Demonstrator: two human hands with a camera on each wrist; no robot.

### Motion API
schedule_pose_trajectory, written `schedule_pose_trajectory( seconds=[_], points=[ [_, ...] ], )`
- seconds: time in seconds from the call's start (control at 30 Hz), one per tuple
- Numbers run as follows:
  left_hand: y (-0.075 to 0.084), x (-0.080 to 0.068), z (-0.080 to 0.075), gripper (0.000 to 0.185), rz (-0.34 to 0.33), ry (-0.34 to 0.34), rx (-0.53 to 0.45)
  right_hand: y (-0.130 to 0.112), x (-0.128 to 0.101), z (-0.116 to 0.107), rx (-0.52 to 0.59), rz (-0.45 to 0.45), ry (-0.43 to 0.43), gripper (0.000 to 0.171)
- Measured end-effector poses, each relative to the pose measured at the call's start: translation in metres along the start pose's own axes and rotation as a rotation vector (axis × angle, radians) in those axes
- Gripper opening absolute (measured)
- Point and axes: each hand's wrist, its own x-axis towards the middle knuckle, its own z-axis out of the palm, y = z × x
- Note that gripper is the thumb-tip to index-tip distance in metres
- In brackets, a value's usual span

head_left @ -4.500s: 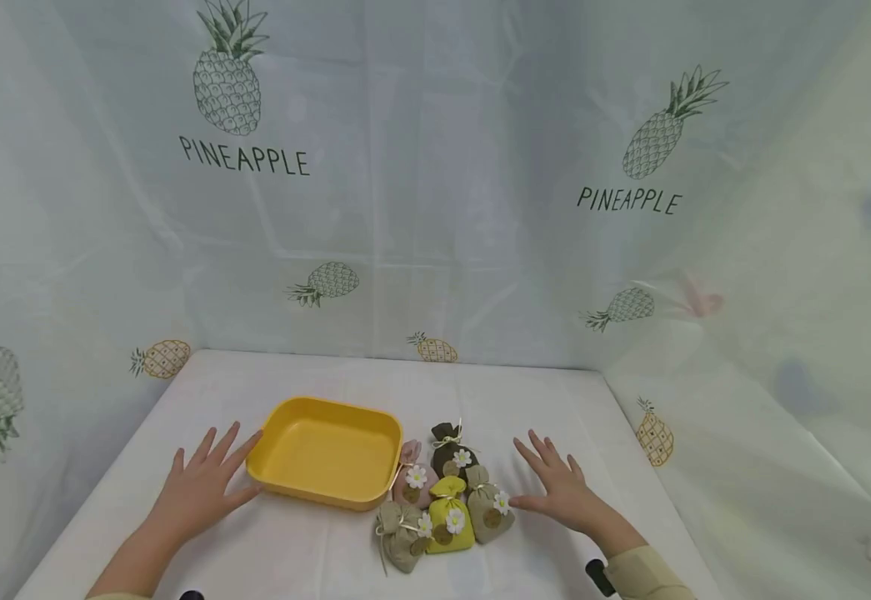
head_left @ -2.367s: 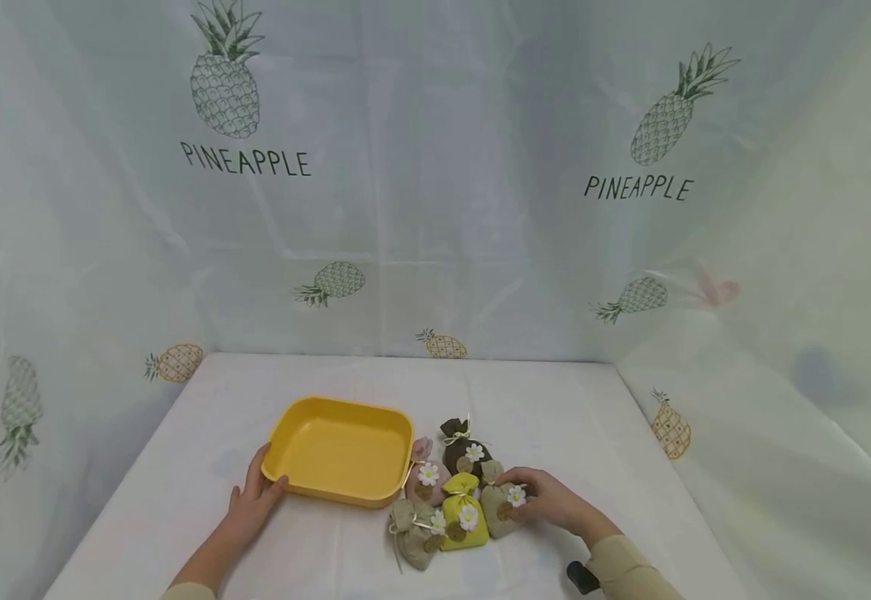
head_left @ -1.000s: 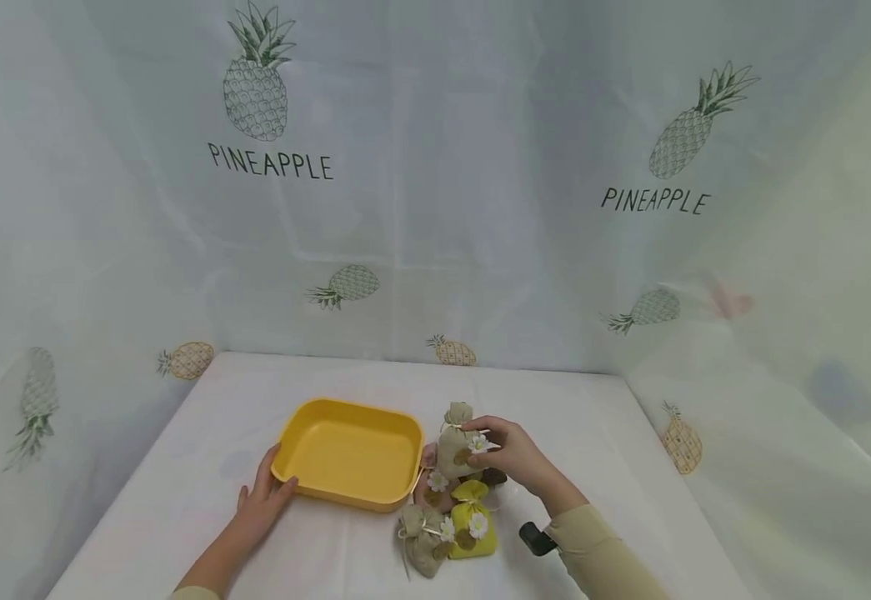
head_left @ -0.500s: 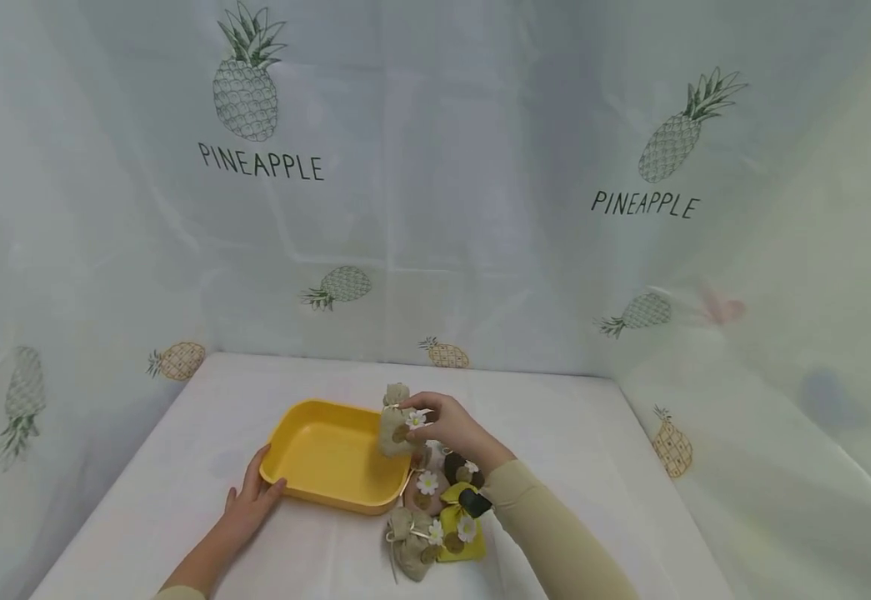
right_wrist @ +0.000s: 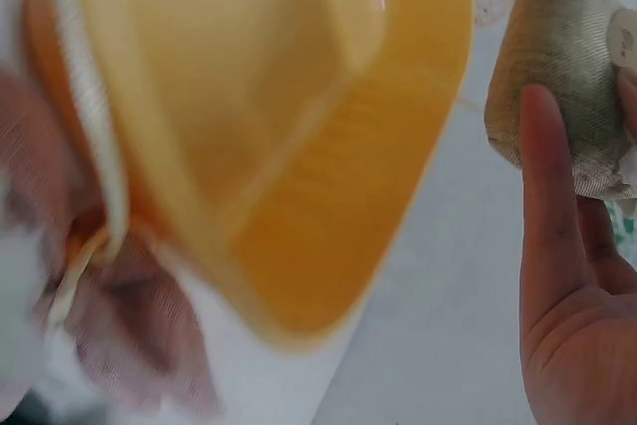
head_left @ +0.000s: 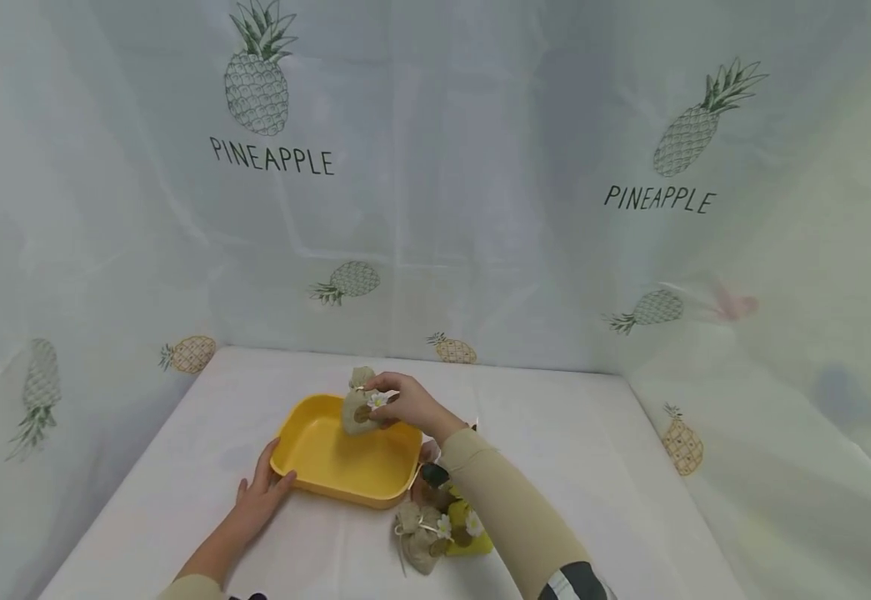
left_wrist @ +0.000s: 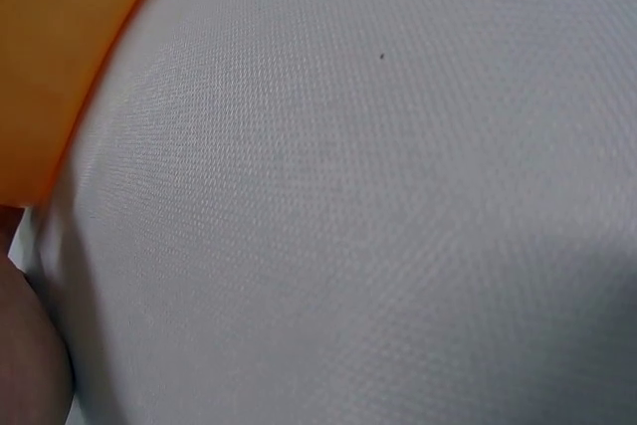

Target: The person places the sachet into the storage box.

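Two holds: pinching bag (head_left: pixel 354 415) near tray's (head_left: pixel 337 490) far rim with right fingers (head_left: pixel 385 382), gripping tray corner with left fingers (head_left: pixel 265 467); possibly risking drop through one-sided pinch.

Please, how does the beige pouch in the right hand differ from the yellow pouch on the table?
The held pouch is beige, the other pouch yellow. The right hand grips the held pouch; the other pouch rests on the table. The right sleeve partly hides the other pouch, while the held pouch shows its tied neck. Both carry a white flower.
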Motion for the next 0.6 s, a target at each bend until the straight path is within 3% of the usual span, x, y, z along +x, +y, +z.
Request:
schedule_pose_trajectory(
  seconds=[0.2, 0.6],
  points=[
    [0.004, 0.0, 0.004, 0.079, -0.02, -0.015, 0.004, 0.002, 0.02, 0.012, 0.006, 0.002, -0.083, 0.037],
    [0.009, -0.002, 0.0, 0.081, -0.047, -0.018, 0.024, 0.011, 0.059, 0.041, 0.007, 0.018, -0.126, 0.036]
  ],
)
